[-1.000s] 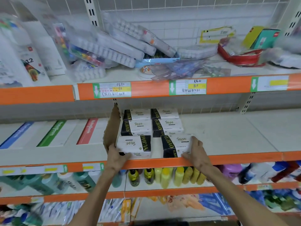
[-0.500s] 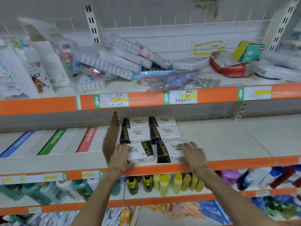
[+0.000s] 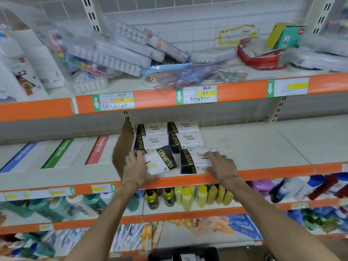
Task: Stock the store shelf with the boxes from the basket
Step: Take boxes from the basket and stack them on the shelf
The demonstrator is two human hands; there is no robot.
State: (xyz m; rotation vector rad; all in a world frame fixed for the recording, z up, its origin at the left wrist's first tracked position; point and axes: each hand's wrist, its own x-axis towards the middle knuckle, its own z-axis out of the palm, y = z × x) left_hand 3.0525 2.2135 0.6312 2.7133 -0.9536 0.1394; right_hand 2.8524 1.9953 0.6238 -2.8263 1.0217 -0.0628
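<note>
Left hand (image 3: 137,170) on tilted white-and-black cardboard box (image 3: 162,162) at front edge of cream metal shelf (image 3: 254,147); right hand (image 3: 222,165) on flat white-and-black cardboard box (image 3: 194,161) just right. Four stacked boxes (image 3: 169,137) behind both hands. Brown cardboard divider (image 3: 122,149) upright left of left hand; striped notebooks (image 3: 56,153) further left.

A second ago my left hand (image 3: 138,171) sat under the front edge of the shelf (image 3: 254,147) and the front left box (image 3: 161,161) lay square. Now that hand is over the box's left end, and the box is tilted, its far end raised. My right hand (image 3: 222,167) has gone from the right end of the front right box (image 3: 195,160) onto its top.
</note>
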